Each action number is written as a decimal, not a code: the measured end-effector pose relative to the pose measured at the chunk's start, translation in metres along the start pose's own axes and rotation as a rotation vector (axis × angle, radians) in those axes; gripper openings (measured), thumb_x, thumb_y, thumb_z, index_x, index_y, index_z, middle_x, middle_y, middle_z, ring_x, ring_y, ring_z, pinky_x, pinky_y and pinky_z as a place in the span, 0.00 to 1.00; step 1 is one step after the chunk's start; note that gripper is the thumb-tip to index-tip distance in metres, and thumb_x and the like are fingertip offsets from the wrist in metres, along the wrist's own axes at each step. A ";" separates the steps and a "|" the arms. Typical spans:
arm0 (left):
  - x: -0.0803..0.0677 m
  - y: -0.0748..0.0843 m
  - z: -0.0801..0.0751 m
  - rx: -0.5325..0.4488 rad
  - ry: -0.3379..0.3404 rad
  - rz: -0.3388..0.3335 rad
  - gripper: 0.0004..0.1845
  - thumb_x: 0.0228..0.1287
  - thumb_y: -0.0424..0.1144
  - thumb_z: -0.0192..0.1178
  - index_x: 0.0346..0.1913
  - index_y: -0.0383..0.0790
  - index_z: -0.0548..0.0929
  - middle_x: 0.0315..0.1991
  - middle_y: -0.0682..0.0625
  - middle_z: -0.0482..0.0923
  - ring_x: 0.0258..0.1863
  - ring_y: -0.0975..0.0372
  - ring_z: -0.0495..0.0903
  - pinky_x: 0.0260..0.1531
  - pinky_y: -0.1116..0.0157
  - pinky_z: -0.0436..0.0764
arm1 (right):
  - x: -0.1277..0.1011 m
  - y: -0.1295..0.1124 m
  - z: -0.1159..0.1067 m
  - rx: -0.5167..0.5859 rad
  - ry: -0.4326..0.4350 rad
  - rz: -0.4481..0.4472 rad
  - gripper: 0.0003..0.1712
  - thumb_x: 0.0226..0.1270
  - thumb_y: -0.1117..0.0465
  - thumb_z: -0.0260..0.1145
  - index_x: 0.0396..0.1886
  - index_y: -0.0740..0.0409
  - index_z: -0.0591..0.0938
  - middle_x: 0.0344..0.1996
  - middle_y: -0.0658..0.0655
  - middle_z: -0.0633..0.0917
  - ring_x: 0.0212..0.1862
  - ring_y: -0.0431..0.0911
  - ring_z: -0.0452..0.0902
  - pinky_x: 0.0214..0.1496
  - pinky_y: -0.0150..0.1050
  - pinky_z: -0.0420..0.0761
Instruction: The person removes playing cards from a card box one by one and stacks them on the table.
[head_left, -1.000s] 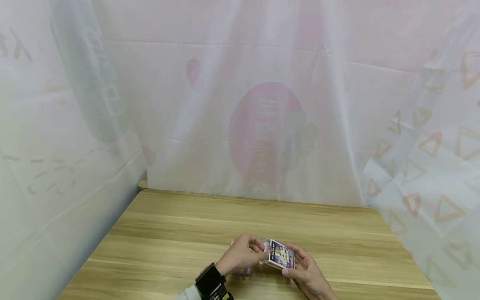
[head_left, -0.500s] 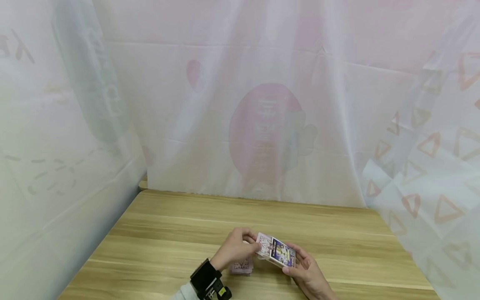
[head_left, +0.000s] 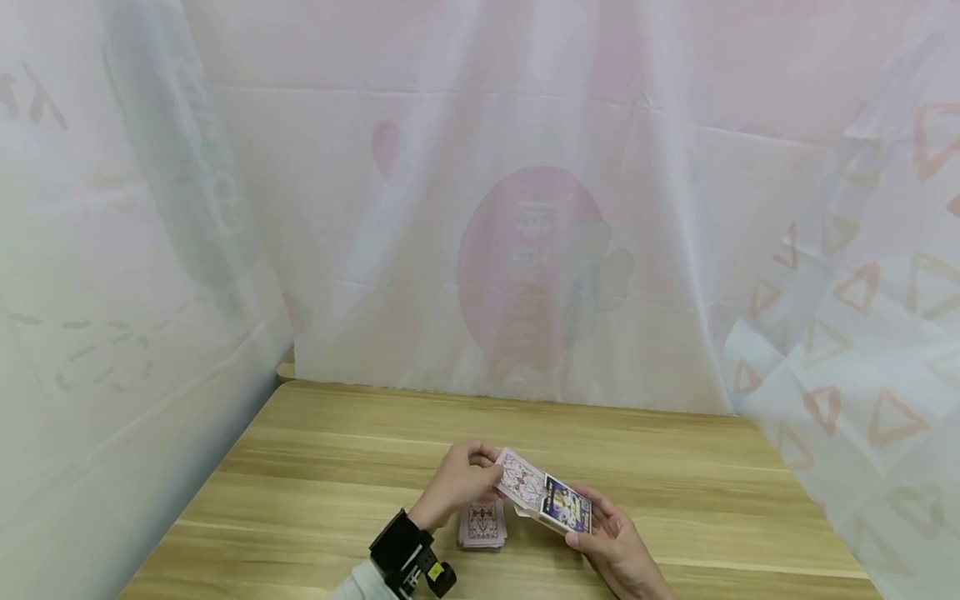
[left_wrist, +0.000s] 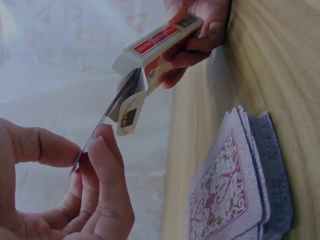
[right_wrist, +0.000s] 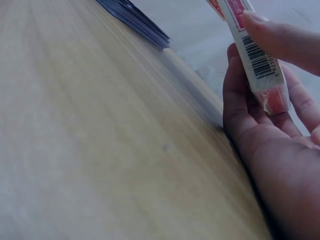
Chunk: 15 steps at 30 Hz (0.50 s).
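Note:
My left hand (head_left: 459,482) pinches the far end of a few thin playing cards (head_left: 521,480) with pink-patterned backs. Their other end sits inside the mouth of a card box (head_left: 567,505), purple and yellow on its face. In the left wrist view the box's end flap (left_wrist: 131,114) hangs open beneath the cards. My right hand (head_left: 621,550) grips the box from the right, thumb on the barcode side (right_wrist: 259,57) and fingers behind. A stack of playing cards (head_left: 483,525), face down, lies on the table just below my left hand, its edges slightly uneven.
The wood-grain table (head_left: 360,442) runs back to a hanging printed curtain (head_left: 420,250). More curtain encloses the left and right sides. A black strap with a camera (head_left: 408,554) sits on my left wrist.
My left hand has moved up and left, away from the box, and more of the cards shows outside its mouth. The stack below has come into view. My right hand stays nearly still.

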<state>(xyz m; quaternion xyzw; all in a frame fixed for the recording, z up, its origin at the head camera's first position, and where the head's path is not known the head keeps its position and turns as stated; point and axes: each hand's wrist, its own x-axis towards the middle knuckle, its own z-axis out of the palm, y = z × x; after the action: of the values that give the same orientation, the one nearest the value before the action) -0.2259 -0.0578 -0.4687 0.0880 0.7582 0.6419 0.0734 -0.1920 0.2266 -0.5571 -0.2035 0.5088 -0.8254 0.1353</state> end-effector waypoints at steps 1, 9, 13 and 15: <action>0.000 0.001 -0.001 0.004 0.008 0.007 0.11 0.67 0.29 0.62 0.49 0.27 0.81 0.37 0.43 0.82 0.29 0.59 0.85 0.34 0.60 0.91 | 0.000 0.000 0.000 -0.001 0.000 0.001 0.40 0.65 0.84 0.61 0.74 0.54 0.73 0.66 0.48 0.78 0.65 0.42 0.79 0.69 0.36 0.79; 0.005 -0.003 -0.015 0.007 0.106 0.022 0.20 0.63 0.29 0.62 0.56 0.24 0.77 0.44 0.38 0.86 0.33 0.59 0.86 0.38 0.57 0.91 | 0.000 0.000 0.001 0.000 0.004 -0.002 0.41 0.65 0.84 0.60 0.75 0.55 0.72 0.67 0.48 0.78 0.64 0.42 0.80 0.69 0.36 0.80; 0.010 -0.011 -0.021 0.027 0.142 0.004 0.19 0.63 0.29 0.64 0.56 0.25 0.78 0.46 0.37 0.86 0.37 0.58 0.86 0.39 0.60 0.89 | -0.001 0.000 0.000 0.019 -0.005 -0.002 0.40 0.66 0.84 0.60 0.75 0.53 0.73 0.67 0.48 0.78 0.65 0.43 0.79 0.70 0.36 0.79; 0.011 -0.014 -0.024 0.044 0.137 -0.003 0.17 0.63 0.29 0.64 0.54 0.26 0.80 0.46 0.38 0.87 0.37 0.58 0.86 0.40 0.60 0.89 | -0.001 0.000 0.000 0.026 -0.006 0.001 0.40 0.66 0.83 0.59 0.74 0.51 0.74 0.67 0.48 0.78 0.65 0.43 0.79 0.69 0.36 0.79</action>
<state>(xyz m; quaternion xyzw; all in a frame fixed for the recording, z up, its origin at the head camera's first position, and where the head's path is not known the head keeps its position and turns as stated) -0.2424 -0.0802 -0.4787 0.0443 0.7756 0.6294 0.0203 -0.1910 0.2267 -0.5570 -0.2041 0.4976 -0.8313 0.1401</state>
